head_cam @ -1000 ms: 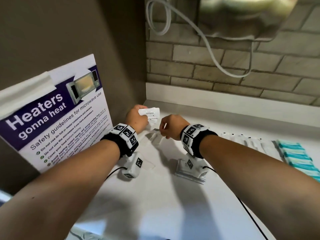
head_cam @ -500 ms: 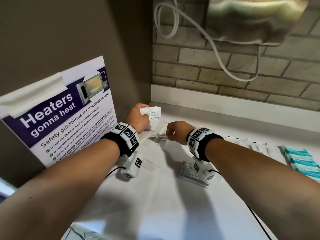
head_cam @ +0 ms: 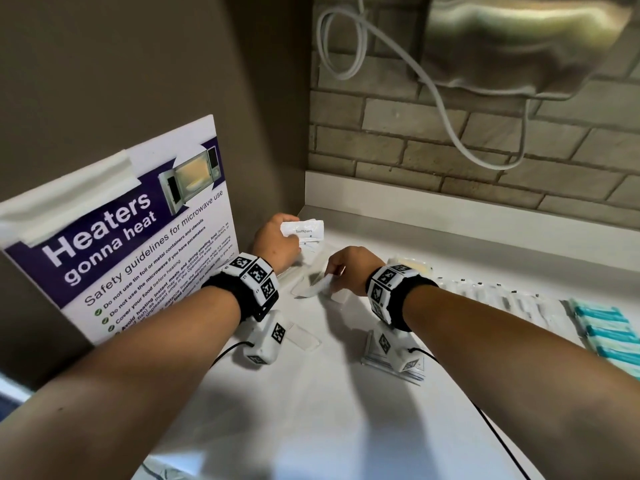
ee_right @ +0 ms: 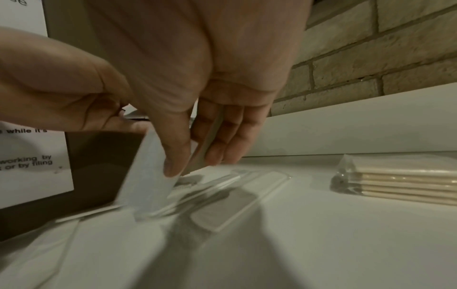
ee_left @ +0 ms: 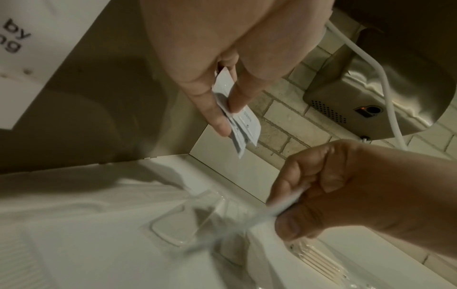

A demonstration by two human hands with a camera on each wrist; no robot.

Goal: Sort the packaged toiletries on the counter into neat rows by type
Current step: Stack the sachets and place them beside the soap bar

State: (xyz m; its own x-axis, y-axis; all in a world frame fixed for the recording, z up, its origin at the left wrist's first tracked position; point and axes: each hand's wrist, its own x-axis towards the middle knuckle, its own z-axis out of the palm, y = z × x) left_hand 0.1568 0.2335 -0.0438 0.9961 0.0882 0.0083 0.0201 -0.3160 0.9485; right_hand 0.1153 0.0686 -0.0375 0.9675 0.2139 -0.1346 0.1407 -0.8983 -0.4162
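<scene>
My left hand (head_cam: 289,239) is raised near the counter's back left corner and pinches a small stack of white toothpaste sachets (head_cam: 304,231) between thumb and fingers (ee_left: 217,117). My right hand (head_cam: 335,277) is low over the counter. Its thumb and fingers pinch one white sachet (ee_right: 146,179) that stands tilted, with its lower end on a loose pile of clear flat packets (head_cam: 303,284). The sachet stack (ee_left: 243,125) fans out below my left fingertips. The lower end of the pinched sachet is blurred.
A microwave safety poster (head_cam: 121,237) leans on the left wall. To the right lie a bag of pale sticks (ee_right: 408,181), a row of clear packets (head_cam: 502,296) and teal packets (head_cam: 606,327). Another packet (head_cam: 377,358) lies under my right wrist. A steel dryer (head_cam: 519,39) hangs above.
My right hand has moved away from the left hand's stack, down to the pile, and now pinches a sachet. The left hand has kept its stack in place.
</scene>
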